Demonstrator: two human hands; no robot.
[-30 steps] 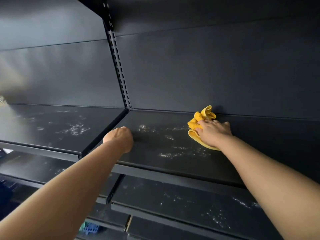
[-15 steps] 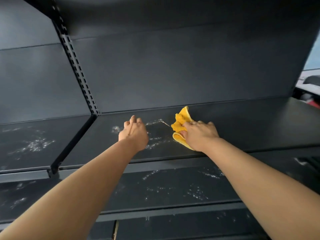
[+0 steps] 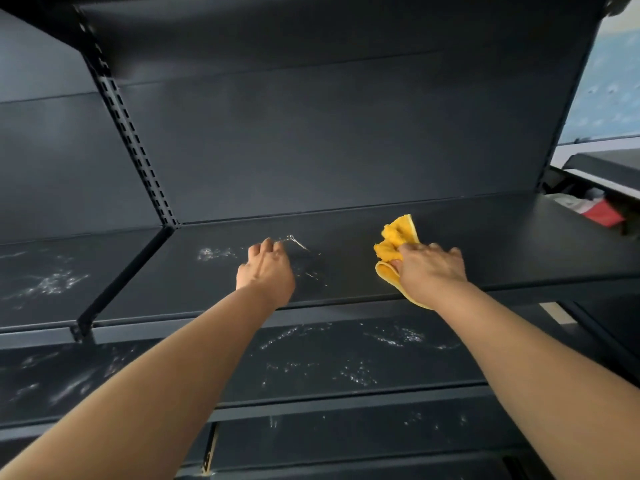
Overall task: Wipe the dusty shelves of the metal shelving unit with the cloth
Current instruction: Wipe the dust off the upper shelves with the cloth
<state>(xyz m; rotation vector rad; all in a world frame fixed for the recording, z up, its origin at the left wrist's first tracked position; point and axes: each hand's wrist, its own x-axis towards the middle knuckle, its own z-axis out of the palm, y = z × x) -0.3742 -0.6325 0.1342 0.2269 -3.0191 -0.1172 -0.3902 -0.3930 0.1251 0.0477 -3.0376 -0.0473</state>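
Note:
A crumpled yellow cloth lies on the upper dark metal shelf. My right hand presses flat on the cloth, fingers spread, near the shelf's front edge. To its left my left hand rests on the same shelf with loosely bent fingers and holds nothing. White dust marks the shelf left of that hand, with faint streaks between my hands. The shelf to the right of the cloth looks dark and clean.
A slotted upright post divides this bay from the dusty left bay. A lower shelf below carries white dust patches. An overhead shelf hangs close above. Red and white items lie past the unit's right end.
My right hand has slid the cloth to the right along the shelf, away from my left hand. The left hand stays by the dust, and the view has shifted right.

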